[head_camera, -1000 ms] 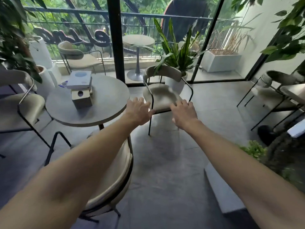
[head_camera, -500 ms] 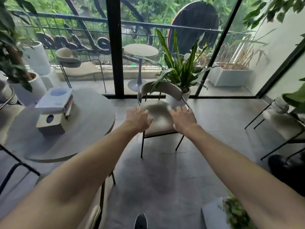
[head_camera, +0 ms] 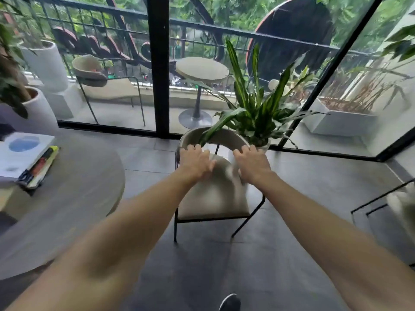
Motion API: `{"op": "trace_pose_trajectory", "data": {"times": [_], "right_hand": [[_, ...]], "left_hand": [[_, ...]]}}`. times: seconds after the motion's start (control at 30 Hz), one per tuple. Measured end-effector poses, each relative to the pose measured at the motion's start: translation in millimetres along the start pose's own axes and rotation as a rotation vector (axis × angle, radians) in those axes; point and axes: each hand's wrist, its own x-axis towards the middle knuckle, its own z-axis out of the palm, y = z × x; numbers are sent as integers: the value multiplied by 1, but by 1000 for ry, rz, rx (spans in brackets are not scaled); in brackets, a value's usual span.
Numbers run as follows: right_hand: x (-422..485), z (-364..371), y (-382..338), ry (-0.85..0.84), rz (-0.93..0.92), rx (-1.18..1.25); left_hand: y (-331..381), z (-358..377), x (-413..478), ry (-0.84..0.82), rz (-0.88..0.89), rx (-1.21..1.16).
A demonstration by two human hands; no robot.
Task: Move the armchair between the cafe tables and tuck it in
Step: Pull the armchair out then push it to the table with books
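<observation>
Both hands out front: left hand [head_camera: 195, 161] and right hand [head_camera: 253, 163] spread, fingers loose, over the armchair [head_camera: 213, 194] seat, grip unclear.

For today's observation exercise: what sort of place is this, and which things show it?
Probably a cafe seating area beside a balcony: a round table, a cushioned armchair, and an outdoor pedestal table beyond the glass.

Three chairs are fully identifiable: the armchair [head_camera: 213, 194] at twelve o'clock, another [head_camera: 94, 75] outside at eleven, a third [head_camera: 390, 209] at three. Two round tables: indoors [head_camera: 74, 198] at nine, outdoors [head_camera: 202, 68] at twelve.
</observation>
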Motion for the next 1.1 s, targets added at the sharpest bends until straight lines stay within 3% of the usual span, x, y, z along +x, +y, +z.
{"op": "trace_pose_trajectory", "data": {"times": [0.4,0.77,1.1], "right_hand": [[179,95,112,42,-323,-72],[311,174,147,39,-619,-113],[389,219,169,48,-905,-133]], "left_hand": [[95,40,164,-82,-278,-92],[144,97,289,-191,-478,-85],[174,130,341,-275,-755,-150]]}}
